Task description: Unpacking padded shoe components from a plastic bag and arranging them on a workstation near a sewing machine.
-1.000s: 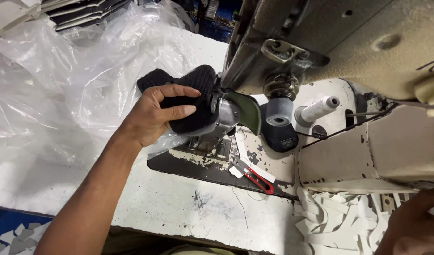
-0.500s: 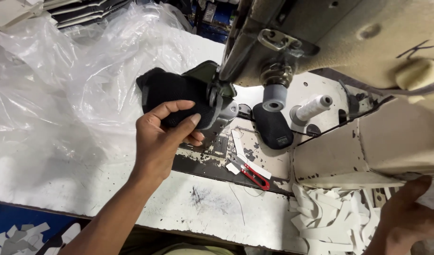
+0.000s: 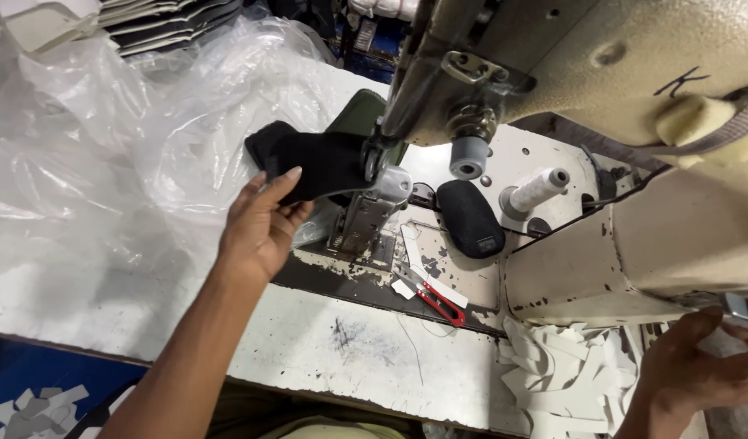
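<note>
Cream-painted sewing machine (image 3: 634, 106) fills the upper right of frame, chipped and worn. Clear plastic sheeting (image 3: 89, 154) covers the upper left of the white table (image 3: 349, 358). Black fabric piece (image 3: 317, 162) sits centre frame, fed up to the post and needle area; no finished seam is visible, so stitching looks early or just being positioned. Left hand (image 3: 260, 228) grips its lower edge, fingers curled on the cloth. Right hand (image 3: 699, 374), lower right, rests at the machine's end; fingers bent, can't tell if holding anything. Red snips (image 3: 435, 297) lie below the post, untouched.
</note>
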